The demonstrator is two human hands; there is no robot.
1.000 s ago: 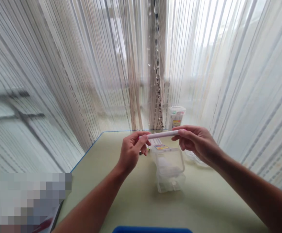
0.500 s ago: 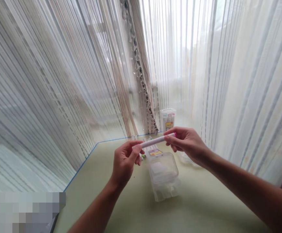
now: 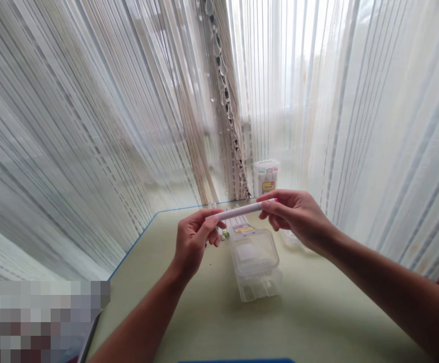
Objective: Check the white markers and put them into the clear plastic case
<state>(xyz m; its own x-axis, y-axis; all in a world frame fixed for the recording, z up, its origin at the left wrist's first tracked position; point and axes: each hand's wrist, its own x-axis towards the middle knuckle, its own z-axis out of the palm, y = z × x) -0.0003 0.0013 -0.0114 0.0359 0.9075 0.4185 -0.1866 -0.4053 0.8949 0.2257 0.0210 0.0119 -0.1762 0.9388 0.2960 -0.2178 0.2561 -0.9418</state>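
A white marker pen (image 3: 239, 210) with a pink end is held level above the table, gripped at both ends. My left hand (image 3: 193, 241) pinches its left end with thumb and fingers. My right hand (image 3: 298, 215) pinches the right, pink end. Just below the pen lies a clear plastic marker case (image 3: 256, 262) with its lid shut and a yellow label at its far end. A second clear case of markers (image 3: 266, 176) stands upright at the table's far edge, beyond my right hand.
The pale green table (image 3: 317, 317) has a blue edge and sits in a corner, closed in by sheer striped curtains (image 3: 90, 126) on the left, back and right. A bead string (image 3: 227, 111) hangs at the back. A blurred patch covers the lower left.
The camera view swung slightly; both hands kept their pinch on the pen and stayed over the clear case. The pen's tilt is about the same.
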